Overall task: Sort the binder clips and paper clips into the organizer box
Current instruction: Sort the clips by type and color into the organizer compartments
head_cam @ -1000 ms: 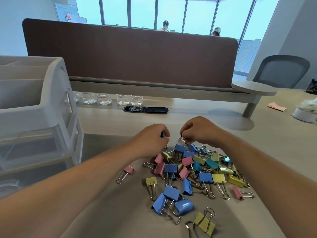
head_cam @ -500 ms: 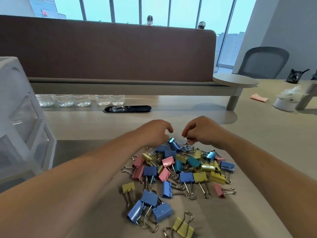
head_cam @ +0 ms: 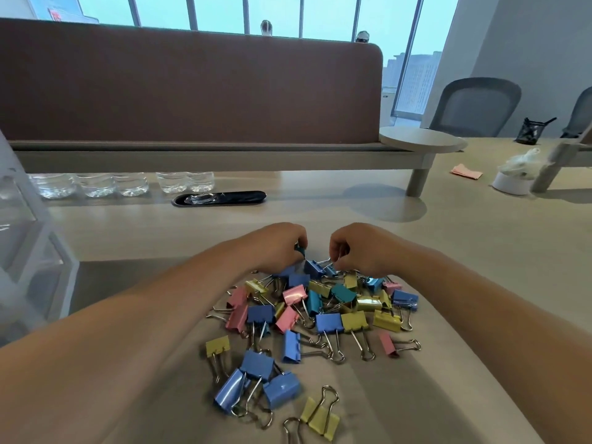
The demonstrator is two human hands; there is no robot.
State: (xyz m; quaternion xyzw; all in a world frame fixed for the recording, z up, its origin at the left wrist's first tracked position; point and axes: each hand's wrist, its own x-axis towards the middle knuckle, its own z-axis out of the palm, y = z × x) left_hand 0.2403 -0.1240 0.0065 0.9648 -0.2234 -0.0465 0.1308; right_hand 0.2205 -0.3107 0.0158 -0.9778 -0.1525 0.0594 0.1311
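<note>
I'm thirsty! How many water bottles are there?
5 bottles in a row under the divider: three at left, two just right of them. The organizer may hide more.

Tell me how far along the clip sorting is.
Nothing looks done: no clips show in the organizer box. In hand: the left hand pinches a teal binder clip, the right hand the wire handle of a blue binder clip. Left: the pile of binder clips on the desk.

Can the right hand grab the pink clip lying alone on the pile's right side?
Probably yes. The pink clip lies at the pile's edge with nothing on top, but the right hand seems busy pinching the handle of a blue clip.
</note>
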